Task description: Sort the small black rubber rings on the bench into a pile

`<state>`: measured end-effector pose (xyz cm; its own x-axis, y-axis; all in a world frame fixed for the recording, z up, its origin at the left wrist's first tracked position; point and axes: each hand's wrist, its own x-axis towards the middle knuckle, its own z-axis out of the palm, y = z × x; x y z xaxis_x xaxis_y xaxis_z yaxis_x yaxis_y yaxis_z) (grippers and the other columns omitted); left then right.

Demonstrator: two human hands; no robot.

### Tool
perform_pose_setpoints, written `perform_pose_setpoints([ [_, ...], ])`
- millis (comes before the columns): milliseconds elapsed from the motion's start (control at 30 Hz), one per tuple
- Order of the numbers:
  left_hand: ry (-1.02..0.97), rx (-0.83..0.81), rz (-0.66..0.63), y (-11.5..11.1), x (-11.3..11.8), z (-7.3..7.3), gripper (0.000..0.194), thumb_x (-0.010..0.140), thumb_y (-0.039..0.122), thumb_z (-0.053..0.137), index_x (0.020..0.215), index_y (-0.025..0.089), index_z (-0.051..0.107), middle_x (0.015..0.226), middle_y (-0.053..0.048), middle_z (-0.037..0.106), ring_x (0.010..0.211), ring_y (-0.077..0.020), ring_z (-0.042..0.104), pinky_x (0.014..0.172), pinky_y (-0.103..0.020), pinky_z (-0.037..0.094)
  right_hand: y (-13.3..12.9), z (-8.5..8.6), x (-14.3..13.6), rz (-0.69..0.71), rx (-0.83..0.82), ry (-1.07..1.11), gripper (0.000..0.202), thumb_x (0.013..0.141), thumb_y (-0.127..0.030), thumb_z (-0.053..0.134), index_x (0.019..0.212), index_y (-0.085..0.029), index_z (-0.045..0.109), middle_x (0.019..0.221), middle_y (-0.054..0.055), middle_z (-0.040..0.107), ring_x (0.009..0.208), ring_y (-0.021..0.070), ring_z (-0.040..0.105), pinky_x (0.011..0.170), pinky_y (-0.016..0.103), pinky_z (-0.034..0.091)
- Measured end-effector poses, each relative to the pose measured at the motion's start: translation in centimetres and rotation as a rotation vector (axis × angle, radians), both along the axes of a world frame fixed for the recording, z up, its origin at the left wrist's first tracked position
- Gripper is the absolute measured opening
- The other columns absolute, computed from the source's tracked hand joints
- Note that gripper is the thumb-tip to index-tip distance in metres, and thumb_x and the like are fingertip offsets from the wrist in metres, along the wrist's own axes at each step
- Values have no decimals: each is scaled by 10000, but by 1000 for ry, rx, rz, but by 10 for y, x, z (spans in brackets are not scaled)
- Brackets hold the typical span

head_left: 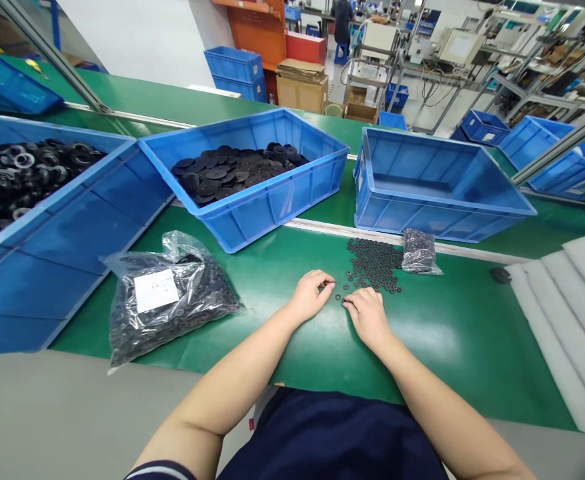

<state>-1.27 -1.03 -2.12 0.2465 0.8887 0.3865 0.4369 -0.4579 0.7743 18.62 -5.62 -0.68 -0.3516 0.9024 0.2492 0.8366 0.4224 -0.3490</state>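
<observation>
My left hand rests low over the green table, its fingers curled together; whatever they hold is too small to name. Close by on the right, my right hand has thumb and fingertips pinched near a small dark ring at the table surface. Between the hands lie a few loose rings. Just beyond them spreads a pile of small black rings. A small clear bag of dark parts touches the pile's right side. Left of my hands lies a large clear bag of black parts with a white label.
A blue bin of black discs stands behind my hands, with an empty blue bin to its right. Another blue bin holds black rings at left. White foam sheets lie at right. A person is in the far background.
</observation>
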Motion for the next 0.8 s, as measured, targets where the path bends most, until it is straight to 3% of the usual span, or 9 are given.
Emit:
perform_pose_setpoints([
  [433,42,-1,-30,3,-1,3,177,926,299,555,895,179,681,815,-42,675,770,-172,609,755,-307,486,3,8,-13,-85,-96,-206,165,1001,-254,542,985,-188,692,1016,82,666,1011,231,497,839,362,334],
  [633,99,21,-98,7,-7,0,313,940,455,540,941,185,697,879,-58,689,799,-185,626,761,-320,504,2,6,-14,-71,-99,-231,195,1016,-308,528,980,-198,685,990,52,660,1006,220,486,826,358,335],
  [800,206,123,-184,6,-9,-6,468,828,643,662,1025,223,717,975,-62,674,922,-229,635,842,-359,501,1,6,-13,-76,-76,-207,245,1036,-323,473,985,-193,674,1004,60,649,996,220,475,817,357,343],
])
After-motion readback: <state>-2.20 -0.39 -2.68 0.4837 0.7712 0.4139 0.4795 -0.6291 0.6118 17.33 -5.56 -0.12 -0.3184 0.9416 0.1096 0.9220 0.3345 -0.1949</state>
